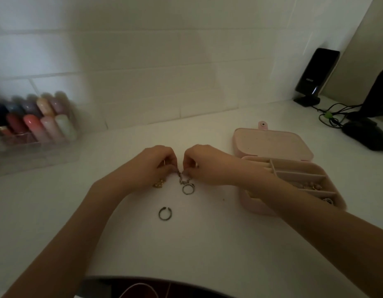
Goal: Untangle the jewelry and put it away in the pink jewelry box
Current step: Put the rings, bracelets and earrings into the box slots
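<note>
Pinching a silver chain [182, 178] between left hand [156, 164] and right hand [205, 166], both grips clamped on it.

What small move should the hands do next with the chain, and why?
Probably ease the fingers apart: both the left hand and right hand pinch the chain, and a silver ring hangs caught on it, not yet in the open pink box.

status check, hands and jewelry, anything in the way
Left hand and right hand both pinching the tangled chain, silver ring dangling. Loose ring on table. Pink jewelry box open at right, path clear.
</note>
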Available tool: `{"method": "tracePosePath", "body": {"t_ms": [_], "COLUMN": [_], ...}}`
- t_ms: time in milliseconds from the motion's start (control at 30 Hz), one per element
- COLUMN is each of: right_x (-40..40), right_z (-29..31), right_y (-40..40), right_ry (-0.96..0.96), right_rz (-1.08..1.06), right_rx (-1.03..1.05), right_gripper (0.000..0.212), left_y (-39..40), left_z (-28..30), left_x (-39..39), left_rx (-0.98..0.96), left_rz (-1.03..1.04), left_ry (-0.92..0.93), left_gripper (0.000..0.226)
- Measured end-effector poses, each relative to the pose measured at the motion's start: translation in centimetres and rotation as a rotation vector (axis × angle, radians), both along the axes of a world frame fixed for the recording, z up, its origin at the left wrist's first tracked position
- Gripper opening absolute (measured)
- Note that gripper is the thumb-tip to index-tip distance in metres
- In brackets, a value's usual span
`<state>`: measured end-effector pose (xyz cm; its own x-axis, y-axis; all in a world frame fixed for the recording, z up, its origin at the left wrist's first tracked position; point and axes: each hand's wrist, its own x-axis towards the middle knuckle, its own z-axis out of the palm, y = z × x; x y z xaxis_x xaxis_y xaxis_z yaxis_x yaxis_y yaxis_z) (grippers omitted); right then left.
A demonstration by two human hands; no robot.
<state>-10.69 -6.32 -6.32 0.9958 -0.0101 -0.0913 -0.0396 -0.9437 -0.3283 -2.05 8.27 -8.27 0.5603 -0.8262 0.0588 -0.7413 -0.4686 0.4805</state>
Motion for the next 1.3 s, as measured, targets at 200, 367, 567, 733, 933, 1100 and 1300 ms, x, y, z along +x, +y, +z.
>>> {"method": "tracePosePath", "body": {"t_ms": [200, 367, 567, 733, 933, 1100, 1300], "right_x": [-1.8, -3.9, -9.1, -14.7, -18.3, -18.1, -17.8], "right_z": [1.5, 2.4, 3.2, 3.4, 1.7, 0.2, -0.5], "right_y": [-0.9, -3.6, -8.6, -12.9, -15.5, -15.5, -15.4], "right_ry": [-0.103, -0.147, -0.201, -0.259, -0.273, -0.342, -0.297], "right_rz": [-0.235, -0.376, -0.394, -0.482, -0.474, -0.460, -0.399], "right_rx": [0.873, 1.430, 1.276, 0.675, 0.479, 0.268, 0.165], "right_gripper": [0.010, 0.015, 0.004, 0.012, 0.009, 0.009, 0.012], "left_y": [-0.1, -3.1, -7.0, -10.5, -13.3, -14.0, -13.6], "left_z": [1.3, 2.5, 3.5, 3.5, 2.7, 2.7, 2.6], "left_x": [-1.1, -3.5, -6.8, -10.2, -13.3, -14.0, -13.9], "left_rx": [-0.319, -0.785, -0.786, -0.517, -0.302, -0.146, -0.123], "left_rz": [0.093, 0.190, 0.139, 0.149, 0.074, -0.032, -0.065], "left_ry": [0.257, 0.927, 0.861, 0.323, 0.186, -0.024, -0.064], "left_gripper": [0.009, 0.021, 0.029, 0.018, 0.018, 0.021, 0.021]}}
